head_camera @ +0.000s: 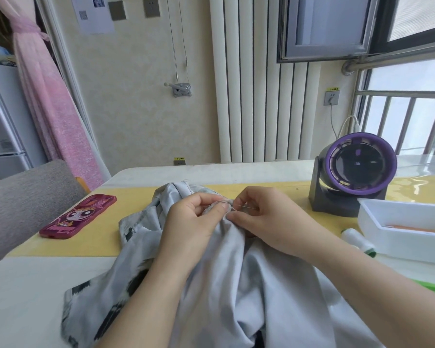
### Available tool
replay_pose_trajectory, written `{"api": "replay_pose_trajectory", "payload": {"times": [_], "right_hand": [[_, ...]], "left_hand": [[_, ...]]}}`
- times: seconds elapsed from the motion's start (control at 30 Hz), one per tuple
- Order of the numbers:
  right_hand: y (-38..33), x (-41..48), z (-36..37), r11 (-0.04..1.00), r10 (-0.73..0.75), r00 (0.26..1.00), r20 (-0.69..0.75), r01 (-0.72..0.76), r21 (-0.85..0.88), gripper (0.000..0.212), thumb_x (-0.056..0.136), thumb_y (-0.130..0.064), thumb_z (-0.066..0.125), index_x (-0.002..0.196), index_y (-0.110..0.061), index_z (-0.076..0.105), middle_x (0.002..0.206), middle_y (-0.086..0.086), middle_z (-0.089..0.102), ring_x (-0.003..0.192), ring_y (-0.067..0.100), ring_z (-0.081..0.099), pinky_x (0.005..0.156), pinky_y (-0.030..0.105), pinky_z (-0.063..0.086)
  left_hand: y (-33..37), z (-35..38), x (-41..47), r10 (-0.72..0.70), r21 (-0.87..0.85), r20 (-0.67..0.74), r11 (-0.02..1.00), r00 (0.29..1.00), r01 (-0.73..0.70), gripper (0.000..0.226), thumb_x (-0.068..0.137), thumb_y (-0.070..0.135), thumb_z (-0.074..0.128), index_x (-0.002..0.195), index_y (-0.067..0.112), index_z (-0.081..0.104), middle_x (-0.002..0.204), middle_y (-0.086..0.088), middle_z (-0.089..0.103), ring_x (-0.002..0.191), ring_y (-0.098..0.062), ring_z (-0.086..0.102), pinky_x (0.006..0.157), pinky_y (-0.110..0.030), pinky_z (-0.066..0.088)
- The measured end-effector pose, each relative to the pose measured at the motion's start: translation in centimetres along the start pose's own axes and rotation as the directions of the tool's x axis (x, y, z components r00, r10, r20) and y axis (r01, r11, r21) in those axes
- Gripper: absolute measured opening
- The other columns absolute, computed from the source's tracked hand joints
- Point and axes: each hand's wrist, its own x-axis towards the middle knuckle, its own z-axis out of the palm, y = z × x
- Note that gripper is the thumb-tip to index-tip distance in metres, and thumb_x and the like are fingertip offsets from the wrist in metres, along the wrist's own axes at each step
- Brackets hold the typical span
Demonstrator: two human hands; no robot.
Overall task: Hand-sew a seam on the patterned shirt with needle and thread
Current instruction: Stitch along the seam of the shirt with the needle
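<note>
Phone case (78,217): left, flat on yellow mat (98,237).
Fan (354,172): far right, upright.
White tray (399,244): right, beside fan.

The head camera (wide-angle) looks forward and down, close over the table (23,297).

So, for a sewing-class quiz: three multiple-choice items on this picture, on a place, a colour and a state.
1. The white thread spool lies: A on the chair; B beside the white rectangular plastic box; C on the windowsill.
2. The round desk fan's ring is: A purple; B red; C green.
3. The right hand at the grey patterned shirt: A lies flat; B pinches the metal needle; C holds scissors.
B, spool sits by the box; A, ring shows purple; B, fingertips meet on it.
</note>
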Motion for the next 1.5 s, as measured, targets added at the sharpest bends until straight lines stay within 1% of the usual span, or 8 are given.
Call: {"api": "replay_pose_trajectory", "payload": {"times": [0.17,0.27,0.5,0.63,0.73,0.97,1.1,1.5], "right_hand": [[0.1,0.0,-0.5,0.999,-0.045,0.999,0.009,0.045,-0.001,0.019,0.087,-0.032,0.063,0.070,-0.024,0.060,0.047,-0.010,0.044,0.045,0.002,0.040,0.048,0.015,0.031],[-0.2,0.2,-1.0,0.954,-0.026,0.998,0.052,0.010,0.298,0.022,0.091,-0.027,0.059,0.074,-0.017,0.065,0.049,-0.009,0.046,0.046,0.005,0.039,0.049,0.016,0.033],[-1.8,0.3,-2.2,0.483,0.009,0.999,0.035,-0.035,0.875,0.024,0.098,-0.014,0.040,0.077,-0.010,0.052,0.042,-0.012,0.024,0.036,0.004,0.019,0.095,0.032,0.048],[-2.4,-0.2,-2.8,0.212,-0.025,0.993,0.114,-0.106,0.971,0.022,0.095,-0.015,0.041,0.077,-0.009,0.051,0.044,-0.006,0.024,0.033,0.007,0.020,0.089,0.041,0.054],[-2.2,0.0,-2.7,0.321,0.010,0.983,0.185,-0.178,0.930,0.025,0.098,-0.018,0.040,0.079,-0.008,0.052,0.046,-0.005,0.022,0.036,0.008,0.018,0.078,0.043,0.058],[-0.6,0.4,-3.1,0.921,0.141,0.983,0.118,-0.174,0.347,0.028,0.099,-0.030,0.042,0.099,-0.010,0.062,0.051,-0.007,0.037,0.040,0.004,0.039,0.057,0.034,0.055],[-0.2,0.1,-3.3,0.981,0.177,0.963,0.201,-0.188,0.036,0.017,0.093,-0.033,0.053,0.091,-0.019,0.062,0.072,-0.001,0.064,0.058,0.014,0.068,0.066,0.039,0.059],[0.3,0.4,-3.9,0.980,0.120,0.990,0.068,-0.108,-0.165,0.027,0.098,-0.025,0.043,0.075,-0.019,0.057,0.058,-0.008,0.049,0.056,0.010,0.052,0.052,0.016,0.040]], "left_hand": [[-0.1,0.0,0.0,0.029,0.031,0.013,0.999,1.000,-0.029,0.014,0.084,0.005,0.066,0.080,0.018,0.067,0.070,0.010,0.073,0.070,0.003,0.065,0.066,-0.007,0.046],[-0.2,-0.1,0.1,0.033,0.040,0.016,0.999,0.999,-0.033,0.015,0.084,0.007,0.067,0.078,0.021,0.067,0.072,0.010,0.073,0.072,0.002,0.065,0.067,-0.008,0.047],[-1.0,-0.4,0.5,-0.006,0.165,-0.039,0.986,0.999,0.012,0.015,0.084,0.013,0.069,0.076,0.026,0.067,0.072,0.015,0.071,0.072,0.006,0.063,0.069,-0.008,0.045],[-0.9,-0.4,0.3,-0.007,0.187,-0.031,0.982,0.999,0.013,0.015,0.085,0.014,0.067,0.075,0.026,0.067,0.070,0.016,0.071,0.069,0.006,0.062,0.066,-0.008,0.044],[-0.7,-0.4,0.3,0.014,0.213,-0.017,0.977,1.000,-0.010,0.016,0.085,0.013,0.066,0.075,0.026,0.067,0.071,0.015,0.071,0.070,0.006,0.062,0.065,-0.007,0.043],[0.2,-0.4,0.1,0.135,0.159,0.012,0.978,0.991,-0.136,0.016,0.084,0.010,0.067,0.080,0.025,0.068,0.076,0.013,0.071,0.077,0.004,0.064,0.072,-0.007,0.044],[0.3,-0.4,-0.1,0.178,0.179,0.056,0.966,0.982,-0.185,0.018,0.084,0.009,0.067,0.078,0.026,0.067,0.079,0.015,0.072,0.081,0.000,0.065,0.077,-0.012,0.048],[-0.3,-1.0,0.3,0.097,0.312,0.051,0.944,0.994,-0.108,0.017,0.082,0.015,0.071,0.074,0.029,0.067,0.075,0.024,0.069,0.079,0.004,0.063,0.074,-0.009,0.045]]}}
